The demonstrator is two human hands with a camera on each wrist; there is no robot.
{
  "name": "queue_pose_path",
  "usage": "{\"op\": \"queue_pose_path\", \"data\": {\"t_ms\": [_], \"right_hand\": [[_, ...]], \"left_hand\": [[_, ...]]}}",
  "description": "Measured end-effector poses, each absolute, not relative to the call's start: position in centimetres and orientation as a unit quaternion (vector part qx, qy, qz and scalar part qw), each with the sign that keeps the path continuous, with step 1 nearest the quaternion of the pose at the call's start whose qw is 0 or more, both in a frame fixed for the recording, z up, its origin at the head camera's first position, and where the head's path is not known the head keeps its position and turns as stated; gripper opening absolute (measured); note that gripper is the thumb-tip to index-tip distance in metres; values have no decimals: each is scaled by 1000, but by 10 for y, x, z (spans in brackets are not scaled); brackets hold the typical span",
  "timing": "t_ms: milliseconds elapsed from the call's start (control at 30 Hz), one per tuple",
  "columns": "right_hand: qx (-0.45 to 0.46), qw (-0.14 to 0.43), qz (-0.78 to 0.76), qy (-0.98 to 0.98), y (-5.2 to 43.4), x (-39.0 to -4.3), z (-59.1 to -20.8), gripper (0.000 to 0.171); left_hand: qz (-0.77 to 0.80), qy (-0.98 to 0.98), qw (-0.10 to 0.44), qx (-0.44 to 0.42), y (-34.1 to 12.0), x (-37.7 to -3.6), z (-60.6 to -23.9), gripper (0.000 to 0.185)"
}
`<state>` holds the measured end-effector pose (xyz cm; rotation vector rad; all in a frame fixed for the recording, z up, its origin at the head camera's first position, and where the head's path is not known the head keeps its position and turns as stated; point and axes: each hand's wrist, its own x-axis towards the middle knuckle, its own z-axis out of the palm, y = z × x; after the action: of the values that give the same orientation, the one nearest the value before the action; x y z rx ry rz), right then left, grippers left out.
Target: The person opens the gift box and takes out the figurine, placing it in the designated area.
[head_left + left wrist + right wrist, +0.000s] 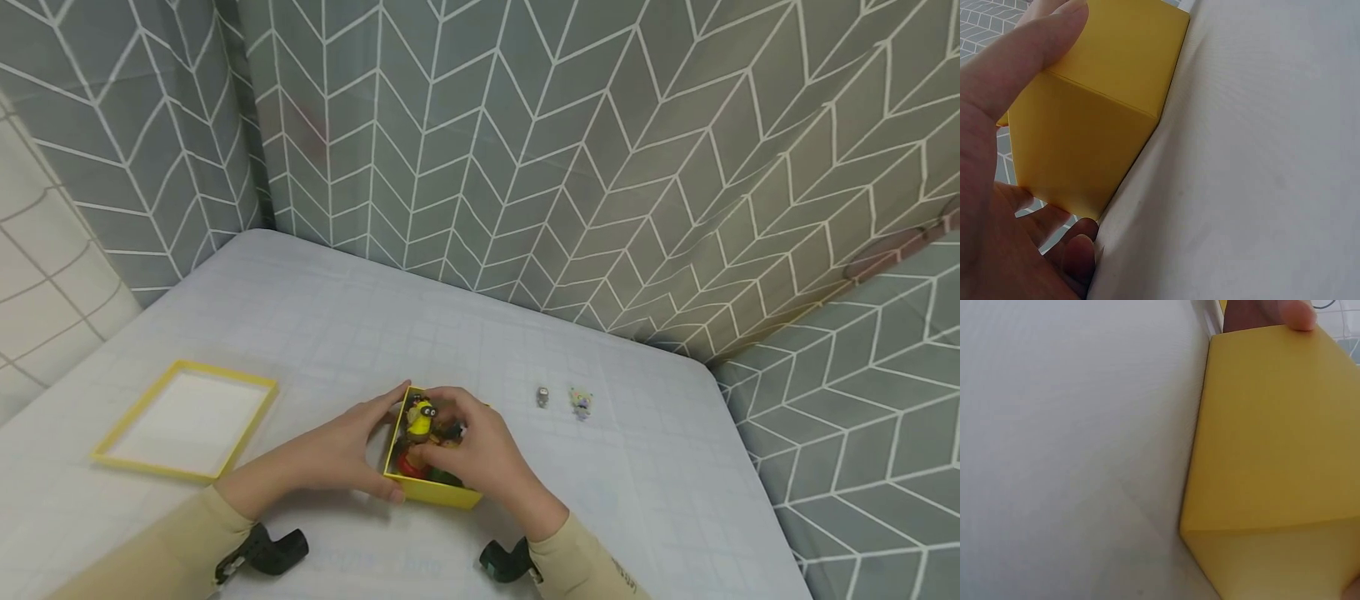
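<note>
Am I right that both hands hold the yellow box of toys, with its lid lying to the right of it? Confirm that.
Not quite. The lid lies to the left of the yellow box, as the head view shows. The rest holds: the left hand and right hand hold the box with toys inside.

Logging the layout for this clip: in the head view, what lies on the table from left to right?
Shallow yellow box lid → left hand → open yellow cardboard box of small toys, held by both hands → right hand → small grey figurine → small pale figurine.
</note>
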<state>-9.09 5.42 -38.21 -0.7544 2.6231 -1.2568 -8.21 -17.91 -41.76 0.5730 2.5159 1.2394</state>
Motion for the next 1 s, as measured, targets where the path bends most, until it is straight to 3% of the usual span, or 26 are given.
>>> {"op": "queue_pose_path", "data": {"t_ms": [600, 1000], "right_hand": [[-256, 87, -437, 858, 68, -99, -368, 63], [-203, 74, -465, 858, 104, -97, -359, 66]], "left_hand": [[419, 876, 138, 193, -178, -84, -420, 139], [421, 877, 137, 189, -178, -83, -420, 140]]}}
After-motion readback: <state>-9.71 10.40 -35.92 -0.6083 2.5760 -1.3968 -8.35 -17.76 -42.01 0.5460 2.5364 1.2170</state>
